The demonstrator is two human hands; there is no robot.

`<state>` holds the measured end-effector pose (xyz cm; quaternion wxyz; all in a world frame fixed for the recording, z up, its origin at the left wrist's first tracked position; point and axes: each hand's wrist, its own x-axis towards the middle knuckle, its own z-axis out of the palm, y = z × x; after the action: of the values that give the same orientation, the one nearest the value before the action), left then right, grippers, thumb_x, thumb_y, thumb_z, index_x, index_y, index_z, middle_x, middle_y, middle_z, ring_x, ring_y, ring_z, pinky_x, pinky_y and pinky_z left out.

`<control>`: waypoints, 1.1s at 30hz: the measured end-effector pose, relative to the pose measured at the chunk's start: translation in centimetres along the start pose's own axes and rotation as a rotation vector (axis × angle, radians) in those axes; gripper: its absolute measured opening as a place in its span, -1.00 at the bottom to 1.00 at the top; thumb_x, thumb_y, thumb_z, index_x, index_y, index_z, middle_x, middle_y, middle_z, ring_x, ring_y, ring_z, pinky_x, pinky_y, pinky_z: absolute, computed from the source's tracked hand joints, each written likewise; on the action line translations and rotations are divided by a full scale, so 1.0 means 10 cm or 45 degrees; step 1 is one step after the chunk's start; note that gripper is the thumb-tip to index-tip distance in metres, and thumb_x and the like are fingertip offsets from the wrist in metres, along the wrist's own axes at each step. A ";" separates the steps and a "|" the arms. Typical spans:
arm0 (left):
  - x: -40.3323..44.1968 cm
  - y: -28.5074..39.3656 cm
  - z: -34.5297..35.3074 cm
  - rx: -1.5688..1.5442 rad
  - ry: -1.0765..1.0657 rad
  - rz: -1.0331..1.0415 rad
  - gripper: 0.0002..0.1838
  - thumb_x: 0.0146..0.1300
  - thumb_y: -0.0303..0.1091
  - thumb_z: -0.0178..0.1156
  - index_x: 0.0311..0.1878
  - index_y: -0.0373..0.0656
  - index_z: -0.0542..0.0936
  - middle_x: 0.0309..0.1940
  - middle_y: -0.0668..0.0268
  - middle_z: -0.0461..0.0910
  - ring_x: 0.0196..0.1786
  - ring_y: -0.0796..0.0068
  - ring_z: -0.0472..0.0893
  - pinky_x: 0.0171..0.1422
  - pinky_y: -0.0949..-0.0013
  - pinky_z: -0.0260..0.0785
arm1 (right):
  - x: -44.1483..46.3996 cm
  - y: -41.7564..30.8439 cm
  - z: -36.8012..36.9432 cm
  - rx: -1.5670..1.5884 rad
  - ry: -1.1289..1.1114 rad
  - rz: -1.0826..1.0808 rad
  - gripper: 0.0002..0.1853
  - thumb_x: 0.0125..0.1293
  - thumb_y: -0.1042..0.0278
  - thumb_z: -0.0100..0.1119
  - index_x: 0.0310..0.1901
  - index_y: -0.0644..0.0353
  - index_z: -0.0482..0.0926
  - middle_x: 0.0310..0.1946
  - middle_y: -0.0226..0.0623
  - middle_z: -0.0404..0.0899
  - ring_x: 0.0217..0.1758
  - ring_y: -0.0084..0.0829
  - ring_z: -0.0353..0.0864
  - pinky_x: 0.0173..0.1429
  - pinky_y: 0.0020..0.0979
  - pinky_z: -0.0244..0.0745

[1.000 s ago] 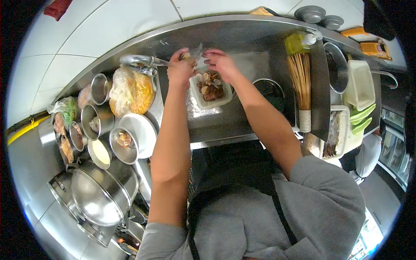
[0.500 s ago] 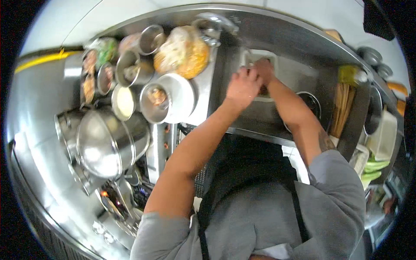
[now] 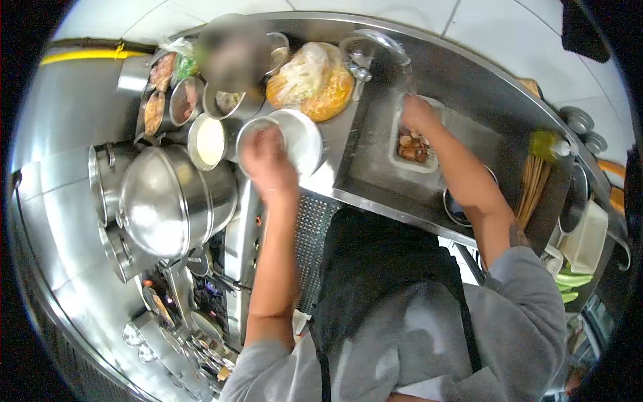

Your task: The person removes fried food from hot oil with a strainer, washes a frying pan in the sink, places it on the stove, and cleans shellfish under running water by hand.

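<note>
My left hand [image 3: 269,161] is over a round metal bowl [image 3: 249,125] on the counter to the left. Motion smears its fingers, and what it may hold is hidden. Behind that bowl stands a larger white bowl [image 3: 306,149]. My right hand [image 3: 418,114] is at the far end of a white plastic tub [image 3: 416,165] in the sink, its fingers curled; whether anything is in them does not show. Brown, wet-looking pieces of food [image 3: 412,145] lie in the tub. Water runs from the curved faucet [image 3: 383,41] close to my right hand.
The steel sink [image 3: 367,175] also holds a dark round pan [image 3: 455,204]. A bag of yellow food [image 3: 321,87] and a bowl of pale-yellow contents [image 3: 209,142] stand left of it. Large lidded pots [image 3: 157,201] are farther left. Wooden sticks [image 3: 532,191] lie at right.
My left hand has moved left from the tub to the metal bowl. My right hand stays at the tub, and the brown pieces now show. The view has shifted a little.
</note>
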<state>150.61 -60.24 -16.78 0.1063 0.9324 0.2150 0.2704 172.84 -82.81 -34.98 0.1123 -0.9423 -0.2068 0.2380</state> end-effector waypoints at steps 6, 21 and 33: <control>0.09 -0.83 0.05 -0.052 -0.542 -0.302 -0.56 0.06 -0.45 0.21 0.09 -0.05 0.55 0.01 0.07 0.50 0.10 -0.01 0.49 0.19 0.15 0.34 | 0.18 0.17 0.05 0.468 -0.320 -0.164 -0.76 0.23 0.31 0.08 -0.17 0.29 0.57 -0.29 -0.11 0.61 -0.33 -0.21 0.62 -0.26 -0.24 0.54; 0.15 1.43 2.14 -1.582 -1.628 -0.834 -0.33 0.15 -0.25 0.31 0.30 -0.30 0.35 0.04 0.10 0.59 -0.06 0.29 0.65 -0.07 0.39 0.50 | -0.50 0.64 -0.67 1.614 -0.592 0.121 -0.84 0.22 0.37 0.09 -0.17 0.17 0.44 -0.42 -0.38 0.45 -0.45 -0.47 0.49 -0.48 -0.48 0.37; 0.31 1.40 2.56 -0.957 -1.288 -0.145 -0.65 0.07 -0.36 0.16 -0.05 -0.22 0.62 -0.37 0.17 0.66 -0.27 0.35 0.67 -0.19 0.34 0.50 | -0.50 0.96 0.10 2.420 -0.283 0.121 -0.79 0.18 0.50 0.13 -0.11 0.21 0.48 -0.24 -0.26 0.54 -0.20 -0.28 0.63 -0.37 -0.43 0.51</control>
<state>171.83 -73.34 -32.21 0.5293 0.8309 0.0779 -0.1529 171.50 -93.45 -36.82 0.7999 -0.4368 0.1018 0.3988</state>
